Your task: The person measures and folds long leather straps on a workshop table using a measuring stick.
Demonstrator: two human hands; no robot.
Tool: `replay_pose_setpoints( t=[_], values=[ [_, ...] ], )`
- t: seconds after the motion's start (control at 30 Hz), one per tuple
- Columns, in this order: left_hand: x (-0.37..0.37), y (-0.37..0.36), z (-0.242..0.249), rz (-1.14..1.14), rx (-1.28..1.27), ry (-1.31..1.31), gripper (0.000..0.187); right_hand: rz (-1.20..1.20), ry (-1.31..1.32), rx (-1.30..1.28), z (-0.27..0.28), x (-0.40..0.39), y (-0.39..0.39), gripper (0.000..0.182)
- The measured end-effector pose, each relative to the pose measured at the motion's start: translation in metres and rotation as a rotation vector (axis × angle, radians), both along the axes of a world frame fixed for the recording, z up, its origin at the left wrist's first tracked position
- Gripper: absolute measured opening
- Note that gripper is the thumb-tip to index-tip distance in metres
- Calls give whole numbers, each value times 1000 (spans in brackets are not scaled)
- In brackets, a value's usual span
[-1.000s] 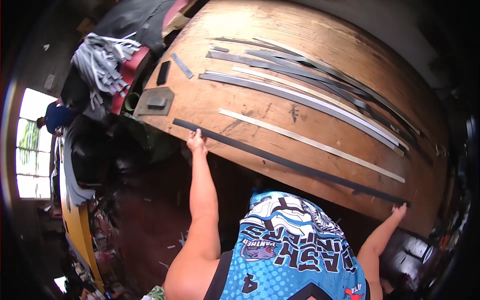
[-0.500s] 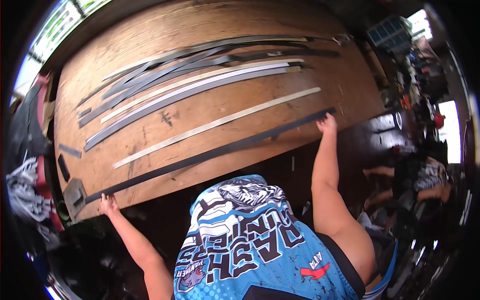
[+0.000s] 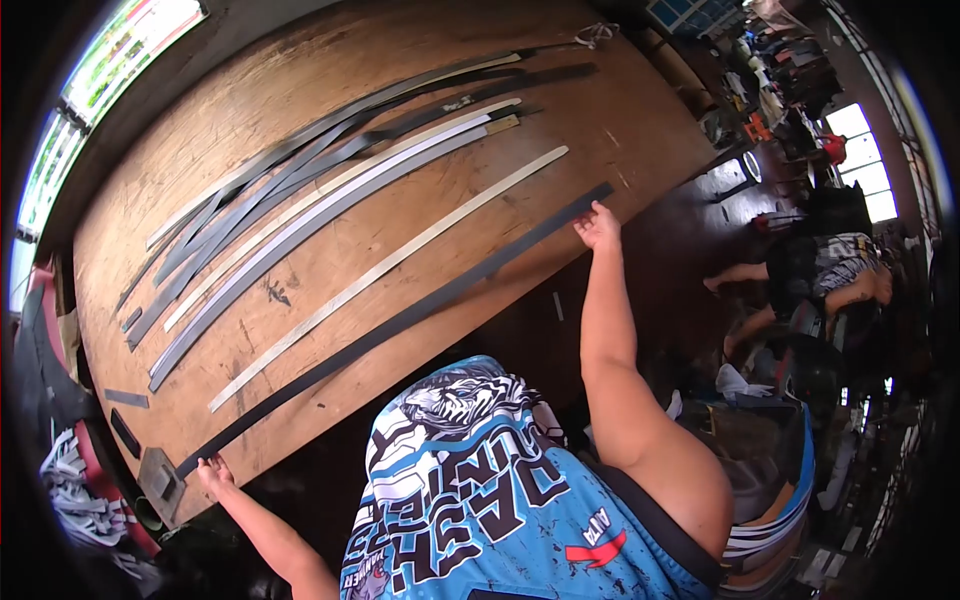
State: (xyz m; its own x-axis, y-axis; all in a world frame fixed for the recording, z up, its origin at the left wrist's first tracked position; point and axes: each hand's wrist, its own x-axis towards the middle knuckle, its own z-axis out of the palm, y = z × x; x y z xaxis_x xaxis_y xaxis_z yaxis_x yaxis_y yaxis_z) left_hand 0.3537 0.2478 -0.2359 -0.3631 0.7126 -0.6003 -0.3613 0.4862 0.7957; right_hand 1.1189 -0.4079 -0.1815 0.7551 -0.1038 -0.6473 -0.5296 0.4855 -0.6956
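Note:
A long dark strip (image 3: 345,362) lies along the near edge of the wooden table (image 3: 480,400), running from lower left to upper right. My left hand (image 3: 213,475) pinches its lower-left end, close to a small dark metal plate (image 3: 160,483) at the table corner. At the far right end, my right hand (image 3: 598,226) has its fingers closed on the strip near its tip. Just beyond, and roughly parallel, lies a narrow cream strip (image 3: 390,268), touched by neither hand.
Several grey, black and pale strips (image 3: 330,212) lie partly crossed farther back on the table. Short dark pieces (image 3: 126,432) rest near the left edge. A bundle of white strips (image 3: 85,490) hangs at lower left. Another person (image 3: 820,270) is on the right.
My view has turned, so the table and strips appear tilted more steeply. Both hands still hold the dark strip at its ends.

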Motion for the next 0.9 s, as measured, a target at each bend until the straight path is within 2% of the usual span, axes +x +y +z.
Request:
replay_pose_setpoints(
  t=[0.03, 0.13, 0.2, 0.23, 0.27, 0.3, 0.33, 0.37, 0.4, 0.43, 0.47, 0.5, 0.53, 0.57, 0.6, 0.63, 0.67, 0.73, 0.77, 0.8, 0.87, 0.9],
  values=[
    [-8, 8, -10, 10, -17, -26, 25, 25, -13, -4, 1, -1, -2, 18],
    [-20, 24, -29, 57, -55, -104, 26, -42, -22, -17, 17, -4, 3, 17],
    [-21, 23, -21, 100, -73, -152, 28, -85, -47, 210, 0, 15, -13, 20],
    [-16, 13, -9, 118, -19, -295, 30, 25, -117, 293, -22, 32, -33, 27],
    [-11, 4, 2, 139, 43, -434, 32, 7, -171, 374, 0, 20, -24, 33],
    [6, -2, 14, 119, 67, -405, 33, -96, -191, 378, 35, 2, -2, 40],
    [11, -6, 29, 103, 93, -372, 34, -60, -234, 401, 50, -1, 3, 44],
    [-20, 12, -5, 6, 174, -503, 36, -17, -286, 370, 55, 3, 4, 39],
    [-19, 12, -7, 79, 155, -564, 38, -3, -341, 354, 49, 17, -2, 28],
    [-27, 13, -16, 57, 189, -642, 40, 25, -438, 303, 43, 30, -9, 19],
    [-28, 8, -14, 6, 226, -611, 40, 5, -462, 408, 44, 37, -14, 10],
    [-18, -4, -10, -49, 259, -581, 41, -83, -453, 500, 38, 50, -22, 14],
    [2, -19, 7, 6, 175, -454, 41, -34, -484, 456, 30, 61, -33, 30],
    [11, -26, 12, 40, 132, -405, 41, -30, -498, 364, 27, 73, -38, 37],
    [19, -33, 17, 74, 89, -356, 42, 7, -513, 348, 22, 84, -47, 36],
    [-11, -20, -18, -33, 124, -528, 40, 54, -538, 301, 17, 93, -54, 35],
    [12, -40, -3, -9, 139, -452, 34, 38, -530, 278, 9, 105, -62, 33],
    [16, -46, -14, -28, 87, -415, 24, -92, -404, 228, 7, 114, -59, 31],
    [16, -46, -23, -39, -28, -354, 19, -82, -367, 215, -18, 130, -74, 43],
    [14, -45, -35, -50, -144, -294, 17, -71, -365, 218, -24, 125, -68, 43],
    [19, -55, -50, -94, -365, 44, 27, -80, 23, -575, -38, 118, -64, 59],
    [18, -64, -52, -134, -327, 82, 29, -68, 19, -569, -49, 112, -62, 59]
  ],
)
